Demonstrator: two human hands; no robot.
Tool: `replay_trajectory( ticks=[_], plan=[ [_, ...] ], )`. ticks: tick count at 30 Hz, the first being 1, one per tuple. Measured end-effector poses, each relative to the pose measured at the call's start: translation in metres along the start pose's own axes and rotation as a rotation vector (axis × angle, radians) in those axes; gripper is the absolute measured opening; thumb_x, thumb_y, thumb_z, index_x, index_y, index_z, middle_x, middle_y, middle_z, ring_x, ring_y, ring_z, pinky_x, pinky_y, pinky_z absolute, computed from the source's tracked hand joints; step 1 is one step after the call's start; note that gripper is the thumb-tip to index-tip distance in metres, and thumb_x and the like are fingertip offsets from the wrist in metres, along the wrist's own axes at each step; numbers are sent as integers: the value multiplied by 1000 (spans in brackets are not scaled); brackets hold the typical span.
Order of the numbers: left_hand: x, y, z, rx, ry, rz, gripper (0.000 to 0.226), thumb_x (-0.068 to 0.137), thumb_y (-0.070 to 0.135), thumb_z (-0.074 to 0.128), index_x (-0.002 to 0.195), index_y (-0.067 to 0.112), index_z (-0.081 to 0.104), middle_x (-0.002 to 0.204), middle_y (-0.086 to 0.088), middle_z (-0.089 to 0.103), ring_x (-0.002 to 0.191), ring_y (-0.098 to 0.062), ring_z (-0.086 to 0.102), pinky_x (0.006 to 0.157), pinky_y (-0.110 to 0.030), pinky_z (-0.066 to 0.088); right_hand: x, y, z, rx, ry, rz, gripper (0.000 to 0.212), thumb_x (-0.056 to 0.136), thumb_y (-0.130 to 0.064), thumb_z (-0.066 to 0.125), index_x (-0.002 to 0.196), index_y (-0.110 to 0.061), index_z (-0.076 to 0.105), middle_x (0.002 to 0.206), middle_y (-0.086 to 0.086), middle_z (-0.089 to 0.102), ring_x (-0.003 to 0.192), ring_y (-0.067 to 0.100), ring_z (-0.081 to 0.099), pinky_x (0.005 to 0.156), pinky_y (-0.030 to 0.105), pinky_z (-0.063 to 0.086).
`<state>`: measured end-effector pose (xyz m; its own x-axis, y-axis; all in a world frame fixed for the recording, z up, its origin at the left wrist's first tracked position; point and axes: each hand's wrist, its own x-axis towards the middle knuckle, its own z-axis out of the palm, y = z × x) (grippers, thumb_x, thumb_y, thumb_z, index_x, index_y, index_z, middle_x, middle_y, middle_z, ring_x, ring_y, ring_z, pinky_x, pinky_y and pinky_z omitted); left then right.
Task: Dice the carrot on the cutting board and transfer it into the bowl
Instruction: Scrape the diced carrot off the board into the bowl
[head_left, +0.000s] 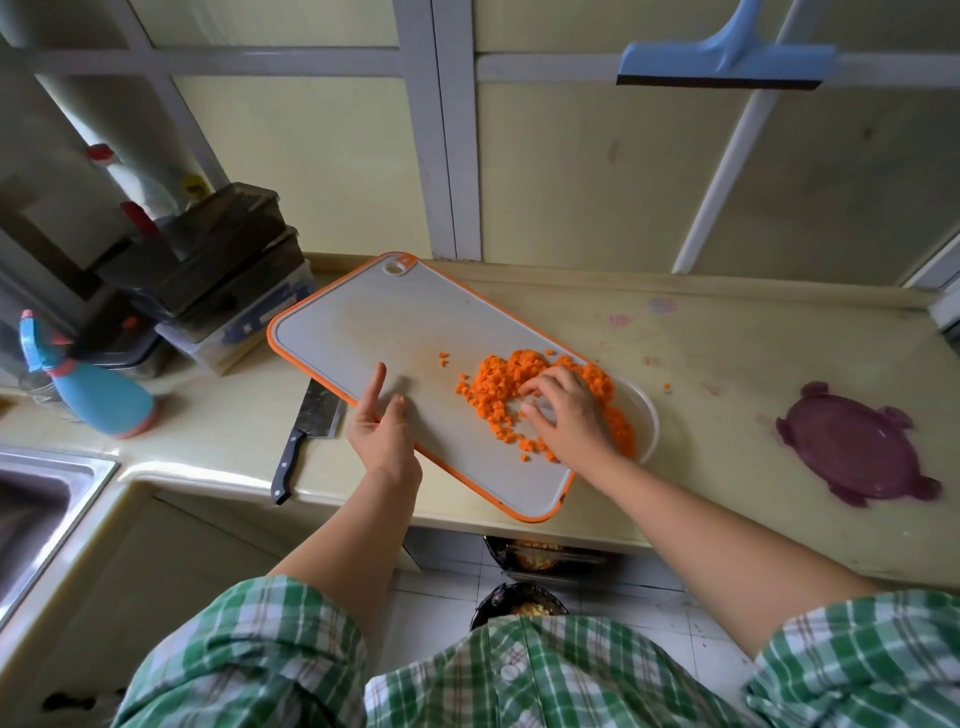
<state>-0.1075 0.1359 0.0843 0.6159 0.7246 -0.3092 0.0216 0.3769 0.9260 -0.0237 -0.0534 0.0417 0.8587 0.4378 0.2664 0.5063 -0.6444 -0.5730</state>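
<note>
Green checked shirt (519, 675) nearest, both bare forearms out over the counter (727, 364).

Left hand (382, 431) gripping the near-left edge of the orange-rimmed cutting board (374, 322), forefinger straight along the top, the rest hooked at the rim. Right hand (569, 415) laid on the diced carrot (509, 379), fingers spread and loosely bent, clamped on nothing. Carrot heaped at the board's right side, over the clear bowl (647, 415) tucked partly beneath that edge. Knife (306, 431) flat on the counter, blade just at the board's left edge. Farther off, purple lid (857, 447) to the right, blue spray bottle (98, 389) to the left.
</note>
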Motion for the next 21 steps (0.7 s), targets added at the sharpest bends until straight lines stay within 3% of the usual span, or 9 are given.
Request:
replay_trajectory(
  ticks=[4,7,10,15,21],
  plan=[
    [-2,0,3,-3,-6,0,41,97,-2,47,130,18,60,139,1,44,127,-20,42,112,-39,37,-3,-15,4,-7,-126,-123,28,85,-36,56,101,-15,63,101,3,53,97,21,53,84,33,44],
    [0,0,4,0,-2,-10,39,98,-1,48,129,20,61,140,2,43,125,-18,41,112,-41,35,-6,-7,1,-35,-88,-104,39,84,-44,46,104,-16,61,103,2,54,98,22,54,85,35,44],
    [4,-1,3,7,6,-3,40,97,-1,49,128,22,62,140,2,44,127,-19,41,113,-41,34,-11,3,-8,-24,-64,-77,38,81,-48,50,104,-18,59,103,-1,52,95,19,53,82,34,45],
    [7,-6,5,7,27,7,41,96,-2,49,127,21,63,135,3,45,126,-20,42,112,-38,37,-24,9,-12,-81,-146,-196,28,80,-44,55,95,-21,55,96,-3,49,86,17,54,71,39,51],
    [6,-8,8,-16,52,14,42,95,-3,49,127,20,63,131,3,48,123,-19,43,109,-32,39,-25,18,-11,-186,-120,-149,19,90,-29,59,106,-18,58,103,3,52,79,30,62,58,44,52]
  ],
)
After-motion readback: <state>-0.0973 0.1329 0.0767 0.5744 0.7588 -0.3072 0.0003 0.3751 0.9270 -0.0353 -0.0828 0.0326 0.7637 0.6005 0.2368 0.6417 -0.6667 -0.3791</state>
